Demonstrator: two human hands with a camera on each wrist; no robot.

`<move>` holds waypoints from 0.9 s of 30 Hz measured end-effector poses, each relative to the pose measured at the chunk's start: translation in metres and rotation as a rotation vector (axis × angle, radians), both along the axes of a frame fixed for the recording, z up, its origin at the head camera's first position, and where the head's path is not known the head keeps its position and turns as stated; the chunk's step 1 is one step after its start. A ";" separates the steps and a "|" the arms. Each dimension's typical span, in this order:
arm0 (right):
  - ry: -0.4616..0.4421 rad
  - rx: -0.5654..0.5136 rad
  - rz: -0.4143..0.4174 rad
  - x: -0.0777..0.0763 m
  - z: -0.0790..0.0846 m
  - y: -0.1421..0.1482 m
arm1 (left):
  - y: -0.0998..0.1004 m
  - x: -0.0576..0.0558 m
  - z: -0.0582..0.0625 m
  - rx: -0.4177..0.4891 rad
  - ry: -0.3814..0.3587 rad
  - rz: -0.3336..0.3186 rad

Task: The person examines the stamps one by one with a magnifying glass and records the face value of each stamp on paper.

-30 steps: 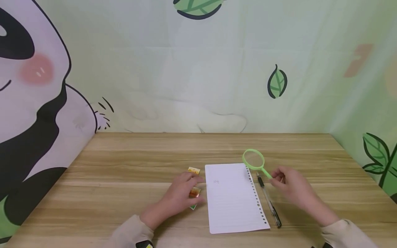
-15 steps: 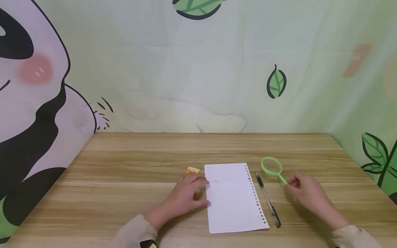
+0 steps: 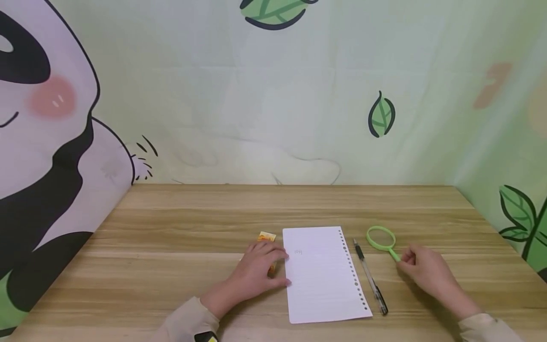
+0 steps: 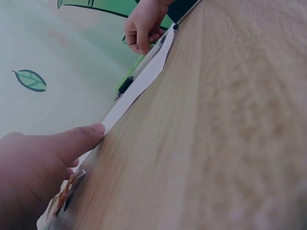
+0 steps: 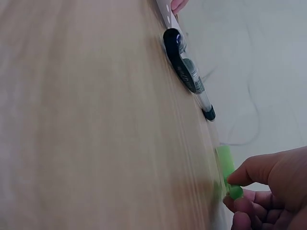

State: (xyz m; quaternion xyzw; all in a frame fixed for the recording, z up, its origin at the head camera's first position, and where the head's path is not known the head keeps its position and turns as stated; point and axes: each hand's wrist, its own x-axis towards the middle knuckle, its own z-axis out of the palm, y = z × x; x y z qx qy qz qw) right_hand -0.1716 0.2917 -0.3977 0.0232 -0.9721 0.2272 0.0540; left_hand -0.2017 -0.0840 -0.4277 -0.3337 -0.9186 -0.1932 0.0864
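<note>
My right hand pinches the handle end of a green magnifying glass, whose ring lies low over the table right of the pen. In the right wrist view, thumb and fingertips close round the green handle. My left hand is spread at the left edge of a lined sheet of paper, fingertips and thumb right at that edge. Small handwriting shows near the sheet's upper left. Under the left hand lies a colourful yellow and orange packet or card, mostly hidden. Its crumpled edge appears in the left wrist view.
A clear pen with black ends lies along the sheet's punched right edge, between paper and right hand. The wooden table reaches back to a printed cloth backdrop with a panda and leaves.
The right hand has drawn the magnifying glass right and toward me, away from the paper's top corner, and its ring has come lower. The left hand has shifted slightly right to the sheet's edge.
</note>
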 end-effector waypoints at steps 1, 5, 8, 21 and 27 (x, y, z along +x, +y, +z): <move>-0.007 0.003 -0.001 0.000 -0.001 0.000 | 0.000 0.000 0.000 0.000 0.003 0.000; -0.043 -0.009 -0.001 0.000 -0.002 0.001 | 0.000 0.000 0.000 0.000 0.005 0.000; -0.072 -0.018 -0.003 0.000 -0.002 0.002 | 0.000 0.000 0.000 -0.002 0.001 0.001; -0.107 0.086 -0.020 -0.002 0.009 -0.003 | 0.000 0.002 0.001 -0.013 -0.003 0.008; 0.010 0.060 0.023 -0.005 0.017 -0.013 | 0.000 0.002 0.001 -0.004 -0.004 0.008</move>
